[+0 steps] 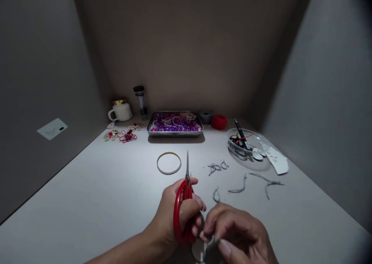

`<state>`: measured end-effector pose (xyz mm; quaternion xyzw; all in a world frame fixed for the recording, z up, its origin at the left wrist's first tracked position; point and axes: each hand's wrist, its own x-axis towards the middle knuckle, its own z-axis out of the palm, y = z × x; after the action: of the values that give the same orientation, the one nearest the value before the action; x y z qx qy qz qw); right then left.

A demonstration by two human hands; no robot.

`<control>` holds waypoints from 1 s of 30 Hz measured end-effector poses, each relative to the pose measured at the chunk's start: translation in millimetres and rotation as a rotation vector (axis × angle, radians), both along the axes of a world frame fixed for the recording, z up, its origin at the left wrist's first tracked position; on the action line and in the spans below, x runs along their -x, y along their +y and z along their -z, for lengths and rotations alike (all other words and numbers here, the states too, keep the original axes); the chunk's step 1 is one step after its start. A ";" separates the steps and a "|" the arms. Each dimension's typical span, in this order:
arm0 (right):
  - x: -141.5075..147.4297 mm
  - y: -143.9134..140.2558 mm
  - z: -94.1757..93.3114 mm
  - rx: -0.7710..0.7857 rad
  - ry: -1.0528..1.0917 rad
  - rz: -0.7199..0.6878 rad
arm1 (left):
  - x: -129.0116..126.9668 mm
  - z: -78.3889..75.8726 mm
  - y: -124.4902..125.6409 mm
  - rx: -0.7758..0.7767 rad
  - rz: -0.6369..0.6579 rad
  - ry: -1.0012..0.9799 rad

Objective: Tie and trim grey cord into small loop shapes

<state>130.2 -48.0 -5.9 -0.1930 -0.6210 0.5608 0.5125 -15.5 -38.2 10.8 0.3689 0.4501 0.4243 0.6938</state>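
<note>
On the white table [87,202] we are gripping red scissors [181,211] in our left hand [174,213]; our right hand [235,233] is pinching a white piece [199,250]; gray scraps [238,188] are lying at one o'clock.

- red scissors [183,210]: glossy plastic handles, thin bright metal blades
- worktop [101,190]: smooth, matt, pale
- tray [174,131] at the back: shiny metal rim, filled with glossy purple and red beads
- ring [169,163]: thin, smooth, dull gold sheen
- clippings [238,188]: grey, matt, limp like cord
- mug [122,111]: glazed white, gold-toned lid
- dish [247,155]: clear plastic, glossy
</note>
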 end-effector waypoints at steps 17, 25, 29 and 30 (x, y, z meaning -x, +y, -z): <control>6.6 3.0 1.9 0.815 0.000 0.039 | -1.2 10.7 -7.3 -0.326 -0.077 0.283; 1.6 9.8 0.0 0.927 -0.118 0.063 | -1.2 9.1 -5.1 -0.396 -0.068 0.381; 0.8 9.2 -4.2 0.934 -0.111 -0.005 | -1.6 7.2 -5.5 -0.413 -0.050 0.389; 0.6 9.3 -4.7 0.924 -0.108 -0.028 | -1.4 6.3 -5.3 -0.427 -0.040 0.382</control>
<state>129.7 -38.7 -1.3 -0.4216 -0.3344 0.7747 0.3321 -14.1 -43.5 4.5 0.5709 0.4804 0.4456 0.4947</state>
